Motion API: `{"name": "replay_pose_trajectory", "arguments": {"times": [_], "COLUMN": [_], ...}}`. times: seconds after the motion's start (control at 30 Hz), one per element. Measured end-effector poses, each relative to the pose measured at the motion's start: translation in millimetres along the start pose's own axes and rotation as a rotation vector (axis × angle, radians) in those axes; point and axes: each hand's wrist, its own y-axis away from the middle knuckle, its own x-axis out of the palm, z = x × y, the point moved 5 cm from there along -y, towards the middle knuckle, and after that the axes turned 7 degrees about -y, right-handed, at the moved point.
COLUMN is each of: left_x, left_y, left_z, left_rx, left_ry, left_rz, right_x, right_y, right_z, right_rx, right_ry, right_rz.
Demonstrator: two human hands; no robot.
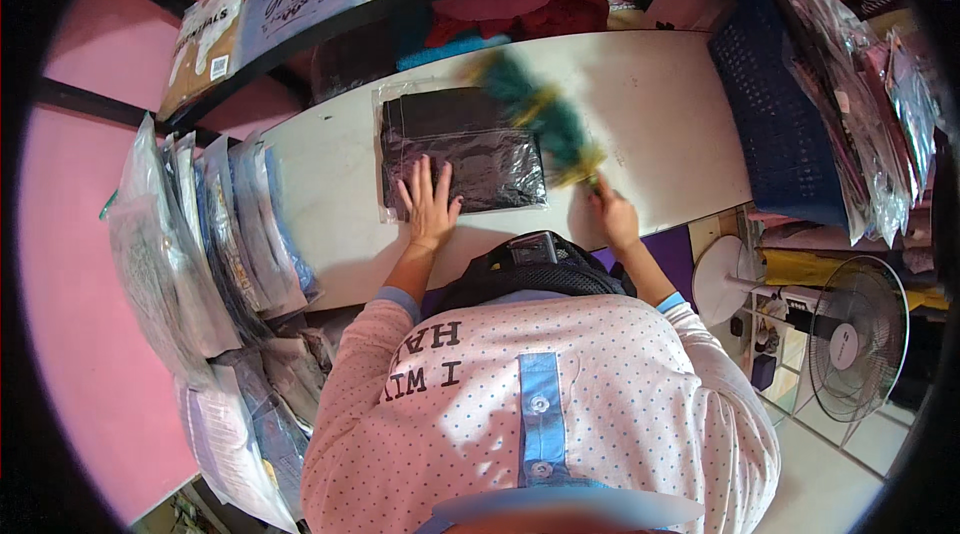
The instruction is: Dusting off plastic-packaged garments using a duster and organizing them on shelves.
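On the white tabletop (670, 124), a black packet (475, 149), long axis crosswise, is covered at lower left by the spread left hand (430, 209). A blurred green-and-yellow duster (548, 122), its handle gripped in the right hand (615, 218), is slanted up-left across the packet's right edge; contact cannot be told. Pink wall (85, 254) at left, fan (855, 344) at right.

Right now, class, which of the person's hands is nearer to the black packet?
Left. The left hand rests on the packet, toward its lower left; the right hand is off its right side, gripping the duster.
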Motion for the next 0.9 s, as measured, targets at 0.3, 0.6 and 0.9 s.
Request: {"name": "replay_pose_trajectory", "arguments": {"times": [0.3, 0.6, 0.9], "left_x": [-10, -33, -21], "left_y": [-11, -19, 1], "left_z": [52, 74, 45], "left_rx": [0.259, -0.184, 0.05], "left_ry": [-0.124, -0.304, -0.043], "left_rz": [0.334, 0.089, 0.32], "right_x": [-75, -76, 52], "right_y": [4, -44, -79], "right_z": [-95, 15, 144], "right_rx": [0.459, -0.186, -0.463], "right_ry": [0.073, -0.031, -0.032], "right_rz": [-0.244, -0.485, 0.05]}}
